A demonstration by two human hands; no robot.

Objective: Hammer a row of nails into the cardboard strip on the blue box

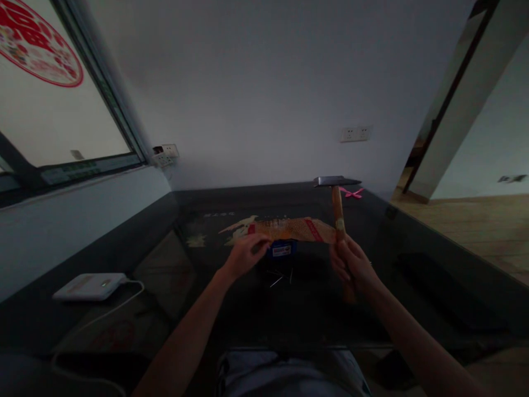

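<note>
While a wooden-handled metal hammer (338, 212) is gripped head-up in the right hand (354, 262), a long orange-brown, red-banded paper-like wrapper (291, 227), its long axis crosswise between both hands, is pinched near its left end by the left hand (246, 253).

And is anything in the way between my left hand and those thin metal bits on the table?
Nothing visible: only dark tabletop lies between your left hand and the metal bits. The blue box and long packet are beyond them, and the hammer in your right hand is off to the right.
</note>
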